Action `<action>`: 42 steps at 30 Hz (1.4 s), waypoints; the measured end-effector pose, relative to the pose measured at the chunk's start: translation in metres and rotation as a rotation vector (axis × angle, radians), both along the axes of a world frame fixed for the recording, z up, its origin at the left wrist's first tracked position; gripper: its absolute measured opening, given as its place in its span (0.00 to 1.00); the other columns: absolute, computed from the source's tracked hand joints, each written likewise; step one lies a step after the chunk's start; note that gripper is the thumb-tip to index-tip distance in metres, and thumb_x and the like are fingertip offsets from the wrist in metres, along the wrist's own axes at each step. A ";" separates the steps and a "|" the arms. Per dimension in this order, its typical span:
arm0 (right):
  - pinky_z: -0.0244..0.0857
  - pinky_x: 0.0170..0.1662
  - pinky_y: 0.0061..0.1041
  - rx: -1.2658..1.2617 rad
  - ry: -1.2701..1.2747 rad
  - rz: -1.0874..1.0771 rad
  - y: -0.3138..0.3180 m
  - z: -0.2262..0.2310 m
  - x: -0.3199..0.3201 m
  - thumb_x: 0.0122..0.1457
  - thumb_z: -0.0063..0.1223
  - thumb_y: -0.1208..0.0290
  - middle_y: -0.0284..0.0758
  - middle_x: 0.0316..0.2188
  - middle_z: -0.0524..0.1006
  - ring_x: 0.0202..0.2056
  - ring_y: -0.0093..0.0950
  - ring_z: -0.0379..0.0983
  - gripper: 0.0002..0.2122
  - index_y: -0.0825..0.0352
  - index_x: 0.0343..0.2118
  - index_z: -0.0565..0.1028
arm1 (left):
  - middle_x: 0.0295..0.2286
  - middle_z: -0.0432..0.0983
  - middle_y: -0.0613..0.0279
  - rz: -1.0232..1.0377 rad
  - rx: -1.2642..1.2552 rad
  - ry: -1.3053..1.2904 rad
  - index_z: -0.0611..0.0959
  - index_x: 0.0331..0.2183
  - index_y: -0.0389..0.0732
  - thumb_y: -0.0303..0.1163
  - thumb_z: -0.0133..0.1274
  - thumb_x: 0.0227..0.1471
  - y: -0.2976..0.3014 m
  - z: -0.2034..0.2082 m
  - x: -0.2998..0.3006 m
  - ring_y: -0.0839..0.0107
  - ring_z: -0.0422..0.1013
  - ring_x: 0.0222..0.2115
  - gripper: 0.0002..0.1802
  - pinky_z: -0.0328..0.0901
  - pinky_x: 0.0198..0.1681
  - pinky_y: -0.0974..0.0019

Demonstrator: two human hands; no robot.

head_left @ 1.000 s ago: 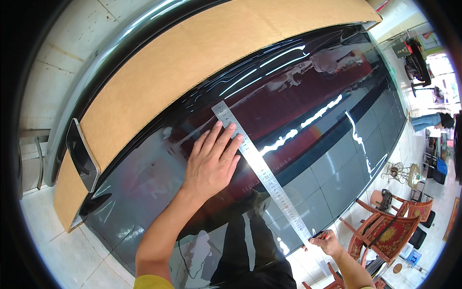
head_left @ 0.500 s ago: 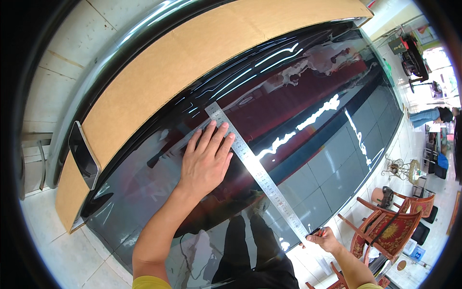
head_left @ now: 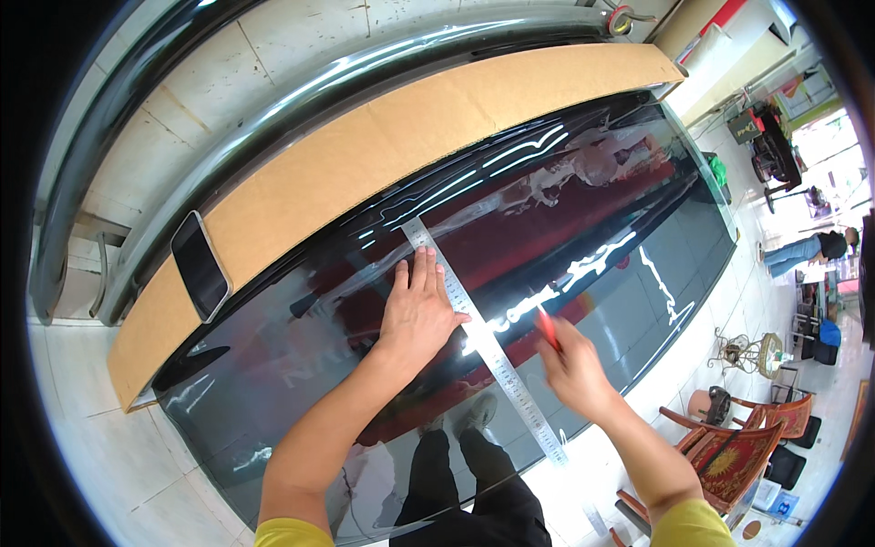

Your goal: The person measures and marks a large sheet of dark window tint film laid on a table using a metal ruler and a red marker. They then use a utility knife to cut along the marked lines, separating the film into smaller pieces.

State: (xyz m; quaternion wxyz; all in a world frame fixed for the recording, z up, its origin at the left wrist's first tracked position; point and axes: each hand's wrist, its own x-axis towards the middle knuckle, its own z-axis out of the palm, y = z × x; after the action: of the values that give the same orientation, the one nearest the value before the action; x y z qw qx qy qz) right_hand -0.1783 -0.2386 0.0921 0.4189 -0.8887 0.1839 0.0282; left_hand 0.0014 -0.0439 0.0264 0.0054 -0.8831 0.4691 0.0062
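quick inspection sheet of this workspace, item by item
surface: large dark glossy glass sheet, strongly reflective, lying on a long brown cardboard panel over a tiled floor
job's things: long steel ruler laid slanted across the glass; slim red tool held beside its edge
clutter: dark phone lying on the cardboard at the left
hands: left hand spread flat, pressing on the glass and the ruler; right hand closed in a grip on the red tool
cables: nothing seen
surroundings: curved dark glass panes past the cardboard; wooden chairs at right; another person standing far right
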 end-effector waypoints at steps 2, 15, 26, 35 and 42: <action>0.70 0.28 0.28 0.202 -0.118 0.013 0.011 -0.013 0.056 0.72 0.49 0.74 0.34 0.24 0.76 0.22 0.23 0.75 0.14 0.68 0.58 0.74 | 0.64 0.66 0.32 0.015 -0.017 -0.002 0.78 0.57 0.22 0.62 0.59 0.55 0.002 -0.001 -0.004 0.46 0.59 0.69 0.50 0.56 0.69 0.43; 0.75 0.40 0.50 -0.220 -0.148 0.136 0.030 -0.071 0.176 0.67 0.52 0.71 0.60 0.28 0.79 0.33 0.58 0.79 0.11 0.77 0.36 0.80 | 0.63 0.69 0.35 0.053 -0.024 -0.003 0.79 0.58 0.24 0.60 0.61 0.54 0.000 -0.005 -0.007 0.48 0.61 0.67 0.48 0.59 0.67 0.46; 0.75 0.41 0.50 -0.274 -0.078 0.182 0.030 -0.063 0.185 0.65 0.53 0.72 0.60 0.30 0.80 0.35 0.59 0.79 0.11 0.76 0.37 0.81 | 0.64 0.66 0.34 0.056 -0.009 0.025 0.78 0.58 0.23 0.60 0.60 0.55 -0.001 -0.005 -0.006 0.46 0.60 0.68 0.48 0.57 0.68 0.46; 0.75 0.42 0.51 -0.295 -0.060 0.204 0.033 -0.058 0.186 0.65 0.53 0.72 0.60 0.30 0.80 0.35 0.60 0.79 0.10 0.76 0.36 0.80 | 0.64 0.66 0.35 0.059 -0.017 0.028 0.77 0.59 0.24 0.60 0.61 0.55 0.001 -0.006 -0.006 0.47 0.60 0.68 0.48 0.57 0.68 0.46; 0.76 0.41 0.48 -0.356 -0.046 0.260 0.036 -0.063 0.188 0.61 0.56 0.72 0.58 0.27 0.80 0.34 0.58 0.79 0.10 0.76 0.34 0.79 | 0.65 0.65 0.36 0.064 0.014 0.026 0.75 0.61 0.24 0.60 0.60 0.57 0.001 -0.006 -0.006 0.48 0.59 0.69 0.49 0.57 0.68 0.46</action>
State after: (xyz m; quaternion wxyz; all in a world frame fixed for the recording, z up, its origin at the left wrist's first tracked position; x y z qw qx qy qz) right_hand 0.0097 -0.2030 0.0288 0.2525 -0.9653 0.0603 0.0290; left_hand -0.0045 -0.0431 0.0203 0.0054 -0.8974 0.4406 0.0210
